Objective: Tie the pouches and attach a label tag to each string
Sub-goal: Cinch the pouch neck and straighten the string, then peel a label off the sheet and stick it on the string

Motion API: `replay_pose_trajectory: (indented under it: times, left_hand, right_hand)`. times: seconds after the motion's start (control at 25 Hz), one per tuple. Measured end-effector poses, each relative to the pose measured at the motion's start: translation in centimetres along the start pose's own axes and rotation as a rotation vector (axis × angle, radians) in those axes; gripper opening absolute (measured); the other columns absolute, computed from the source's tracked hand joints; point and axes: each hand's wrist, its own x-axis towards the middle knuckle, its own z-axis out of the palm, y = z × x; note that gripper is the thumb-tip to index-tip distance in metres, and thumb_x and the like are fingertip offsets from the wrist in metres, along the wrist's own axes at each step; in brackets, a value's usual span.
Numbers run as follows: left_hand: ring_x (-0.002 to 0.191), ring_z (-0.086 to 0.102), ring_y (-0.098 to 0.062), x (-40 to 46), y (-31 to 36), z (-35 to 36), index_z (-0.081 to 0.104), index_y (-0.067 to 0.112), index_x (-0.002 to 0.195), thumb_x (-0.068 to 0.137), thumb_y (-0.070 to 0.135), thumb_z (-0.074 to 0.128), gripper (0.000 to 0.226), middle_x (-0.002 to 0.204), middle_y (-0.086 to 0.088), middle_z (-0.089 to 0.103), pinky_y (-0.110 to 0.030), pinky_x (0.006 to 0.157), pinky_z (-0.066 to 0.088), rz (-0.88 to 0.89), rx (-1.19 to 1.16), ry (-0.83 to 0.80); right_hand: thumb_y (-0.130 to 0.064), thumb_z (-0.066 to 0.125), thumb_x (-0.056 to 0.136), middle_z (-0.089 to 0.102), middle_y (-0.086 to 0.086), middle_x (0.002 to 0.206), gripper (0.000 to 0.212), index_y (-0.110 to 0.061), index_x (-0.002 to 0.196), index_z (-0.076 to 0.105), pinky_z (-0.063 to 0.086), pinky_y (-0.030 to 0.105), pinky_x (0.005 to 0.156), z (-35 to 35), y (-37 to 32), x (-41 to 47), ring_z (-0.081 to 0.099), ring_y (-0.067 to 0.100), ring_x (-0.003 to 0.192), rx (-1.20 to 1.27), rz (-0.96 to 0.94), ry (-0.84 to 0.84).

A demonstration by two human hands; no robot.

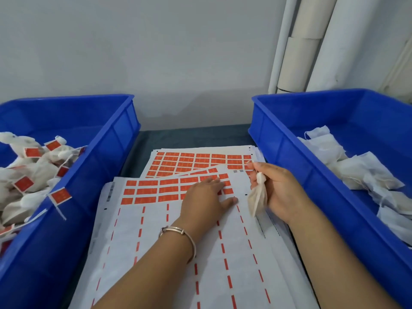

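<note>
Pouch (258,198) (beige, gathered neck) hangs from curled right-hand fingers (253,167); left hand (206,197) lies flat on label sheet (156,190).

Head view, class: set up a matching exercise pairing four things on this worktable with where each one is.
Things:
1. tagged pouches
2. untagged pouches
3. single pouch
4. label sheet

Places:
A. under the left hand
B. in the right blue bin
C. in the left blue bin
D. held by the right hand

Pairs: 1-C, 2-B, 3-D, 4-A
</note>
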Motion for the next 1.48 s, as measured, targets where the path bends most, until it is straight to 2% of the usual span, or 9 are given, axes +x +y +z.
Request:
replay_pose_trajectory:
  times: [0.2,0.32,0.52,0.68,0.72,0.92,1.12,1.32,1.48]
  left_hand:
    - [0.133,0.039,-0.019,-0.4,-0.1,-0.5,0.045,0.033,0.136,0.082,0.067,0.048,0.064,0.149,0.010,0.035,-0.038,0.103,0.038,-0.018,0.014,-0.019]
    - [0.131,0.042,-0.020,-0.4,0.3,-0.4,0.047,0.034,0.135,0.084,0.065,0.047,0.060,0.149,0.010,0.035,-0.036,0.099,0.042,-0.042,0.032,-0.015]
    - [0.117,0.054,-0.016,-0.8,0.6,-0.4,0.059,0.037,0.123,0.090,0.054,0.049,0.039,0.136,0.011,0.052,-0.027,0.080,0.049,0.041,0.092,0.077]
    - [0.095,0.064,-0.015,-1.2,0.5,-0.3,0.069,0.032,0.108,0.088,0.054,0.050,0.035,0.119,0.009,0.065,-0.011,0.056,0.028,0.015,-0.013,0.170]
    - [0.092,0.064,-0.014,-1.3,0.5,-0.3,0.070,0.031,0.106,0.088,0.053,0.052,0.034,0.117,0.008,0.066,-0.009,0.055,0.024,0.017,-0.036,0.194]
    - [0.087,0.060,-0.005,-1.8,0.5,-0.6,0.069,0.028,0.109,0.086,0.044,0.062,0.029,0.108,0.010,0.069,-0.003,0.064,0.026,0.068,-0.223,0.285]
    - [0.096,0.063,-0.010,-2.4,0.9,-1.3,0.068,0.025,0.114,0.086,0.038,0.063,0.031,0.112,0.007,0.068,-0.003,0.073,0.026,0.117,-0.244,0.327]
    - [0.078,0.068,-0.018,-2.8,1.3,-2.2,0.076,0.015,0.093,0.083,0.027,0.068,0.017,0.090,-0.001,0.074,-0.017,0.074,0.038,0.279,-0.093,0.380]
    - [0.090,0.065,-0.020,-2.8,1.3,-2.6,0.074,0.014,0.101,0.090,0.029,0.059,0.023,0.100,-0.003,0.072,-0.027,0.082,0.047,0.312,-0.027,0.299]
  right_hand:
    - [-0.022,0.062,0.090,0.060,0.002,0.061,0.017,-0.012,0.085,0.074,0.046,0.023,0.054,-0.2,2.2,0.9,0.051,0.008,0.049,0.010,0.068,0.037]
    - [-0.023,0.060,0.090,0.061,-0.002,0.060,0.014,-0.017,0.083,0.069,0.043,0.021,0.046,0.3,2.7,1.5,0.050,0.008,0.044,-0.226,0.030,0.182]
    - [-0.023,0.056,0.089,0.061,-0.020,0.071,0.017,-0.021,0.075,0.063,0.040,0.013,0.040,0.7,3.4,2.1,0.056,0.008,0.056,-0.587,-0.061,0.300]
    - [-0.026,0.062,0.087,0.060,-0.015,0.083,0.003,-0.027,0.086,0.059,0.043,0.018,0.046,0.4,3.2,2.3,0.060,0.009,0.068,-0.721,0.005,0.289]
    - [-0.026,0.066,0.085,0.058,-0.017,0.086,0.011,-0.029,0.093,0.058,0.044,0.017,0.047,0.4,3.1,2.3,0.060,0.009,0.072,-0.713,0.030,0.249]
    - [-0.023,0.074,0.081,0.058,-0.013,0.118,0.053,-0.037,0.125,0.049,0.057,0.028,0.063,0.2,2.4,2.0,0.063,0.014,0.093,-0.672,0.084,0.103]
    - [-0.019,0.074,0.080,0.062,-0.007,0.125,0.051,-0.044,0.117,0.050,0.058,0.040,0.081,-0.1,2.6,1.7,0.064,0.020,0.104,-0.550,0.026,0.080]
    - [-0.022,0.073,0.081,0.062,-0.007,0.126,0.051,-0.049,0.112,0.043,0.057,0.038,0.081,-0.2,2.9,1.1,0.063,0.017,0.106,-0.589,-0.072,0.070]
    - [-0.022,0.072,0.082,0.062,-0.005,0.127,0.052,-0.047,0.116,0.042,0.057,0.035,0.082,0.0,3.1,0.9,0.063,0.017,0.108,-0.619,-0.143,0.079]
